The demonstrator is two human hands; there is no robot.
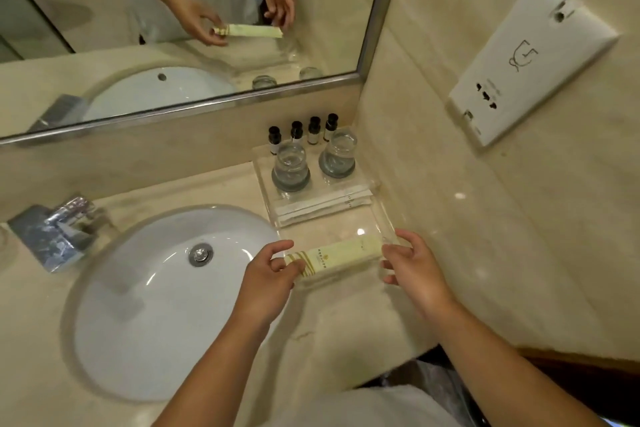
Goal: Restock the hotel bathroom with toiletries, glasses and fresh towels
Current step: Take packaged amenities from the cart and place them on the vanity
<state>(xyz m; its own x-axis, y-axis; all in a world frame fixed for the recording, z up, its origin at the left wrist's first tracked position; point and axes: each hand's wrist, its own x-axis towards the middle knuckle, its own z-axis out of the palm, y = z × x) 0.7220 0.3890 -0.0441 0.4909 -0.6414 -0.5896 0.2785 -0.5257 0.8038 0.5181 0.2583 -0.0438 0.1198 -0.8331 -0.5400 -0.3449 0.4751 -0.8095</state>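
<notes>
Head cam, what I see:

- Left hand point(268, 274) pinches the gold-striped left end of a cream toiletry packet point(341, 255), fingers curled round it.
- Right hand point(414, 263) grips the packet's right end, fingers bent over the edge.
- Packet lies level, long side left-right, over the near end of the clear tray point(346, 230). I can't tell whether it rests on the tray or sits just above it.
- The tray stands on the counter point(332, 322) in the right corner, against the right wall.
- On the tray, near to far: flat white sachets point(322, 206) stacked just beyond the packet, then two glasses point(291, 166) side by side, then four dark-capped mini bottles point(313, 130) in a row at the far edge.
- White basin point(138, 305) left of the tray, chrome tap point(55, 229) at far left.
- Mirror point(173, 45) on the far wall, reflecting both hands and the packet.
- White socket panel point(530, 59) on the right wall.
</notes>
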